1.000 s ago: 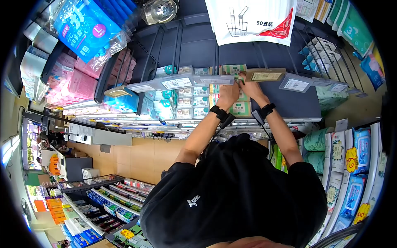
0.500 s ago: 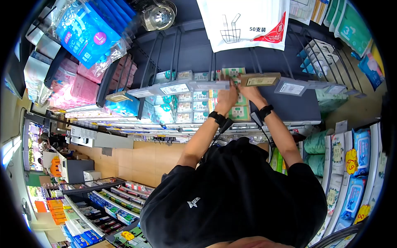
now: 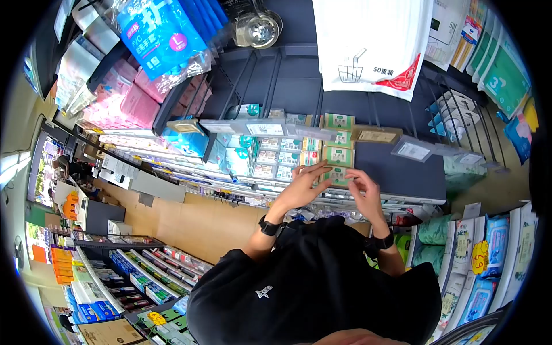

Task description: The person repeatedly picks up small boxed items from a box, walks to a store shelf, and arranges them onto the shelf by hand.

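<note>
A column of green-and-cream packs [image 3: 338, 156] stands on the dark shelf in front of me. At its front end is my left hand [image 3: 303, 188], fingers stretched out over the near pack and thumb apart. Whether the fingertips touch the pack I cannot tell. To the right of that pack is my right hand [image 3: 365, 194], raised with fingers loosely bent and nothing visible in it. A row of yellow-and-red packs [image 3: 311, 154] lies left of the green column. Farther left are rows of small white packs with teal marks [image 3: 287, 158].
A rail with price tags [image 3: 265, 129] crosses above the packs. Overhead hang a white straw bag [image 3: 374, 52], blue glove packs [image 3: 164, 37] and a metal strainer [image 3: 261, 30]. Pink packs [image 3: 135, 100] fill the left side. Blue wipes packs [image 3: 499, 238] stand at the right.
Both hands have drawn back toward me from farther in the green column, and they have moved apart. The view has shifted, so the shelf sits lower and slightly tilted.
</note>
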Demonstrator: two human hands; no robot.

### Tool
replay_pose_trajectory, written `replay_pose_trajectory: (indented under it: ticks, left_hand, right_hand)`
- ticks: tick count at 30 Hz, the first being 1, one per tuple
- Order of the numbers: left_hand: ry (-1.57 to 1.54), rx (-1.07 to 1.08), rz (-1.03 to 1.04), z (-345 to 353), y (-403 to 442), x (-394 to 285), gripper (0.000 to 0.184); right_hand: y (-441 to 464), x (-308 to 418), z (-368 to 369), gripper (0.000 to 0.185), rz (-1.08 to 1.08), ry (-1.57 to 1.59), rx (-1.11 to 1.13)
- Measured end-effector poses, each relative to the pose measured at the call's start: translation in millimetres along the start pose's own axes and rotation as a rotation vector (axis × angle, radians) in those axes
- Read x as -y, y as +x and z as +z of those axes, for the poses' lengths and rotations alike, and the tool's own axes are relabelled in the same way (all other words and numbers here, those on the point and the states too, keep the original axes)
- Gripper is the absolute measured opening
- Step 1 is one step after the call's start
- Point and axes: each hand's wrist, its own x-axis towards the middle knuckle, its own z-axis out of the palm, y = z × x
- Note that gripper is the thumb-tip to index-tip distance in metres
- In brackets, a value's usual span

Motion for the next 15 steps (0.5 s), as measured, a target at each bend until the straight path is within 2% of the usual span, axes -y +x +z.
replay_pose_trajectory:
  ticks: [2,4,7,9,15]
  left_hand:
    - [-0.003,-0.017,-0.069,-6,-19,-6,0.048]
    - [-0.033,-0.073,-0.032,-6,-36,-11,0.047]
    - [-0.052,-0.22,-0.086,-11,-61,-25,0.045]
    - [-0.06,-0.239,-0.099,-14,-75,-33,0.045]
    - [-0.074,-0.237,-0.045,-17,-124,-52,0.043]
  right_hand:
    - [-20,2,-2,0.032,-0.021,0.011,-0.089]
    - [-38,15,-2,0.034,-0.008,0.026,-0.096]
    - [-61,32,2,0.035,0.043,0.115,-0.088]
    - [-73,41,6,0.036,0.025,0.236,-0.081]
    - [-118,70,27,0.036,-0.002,0.199,-0.096]
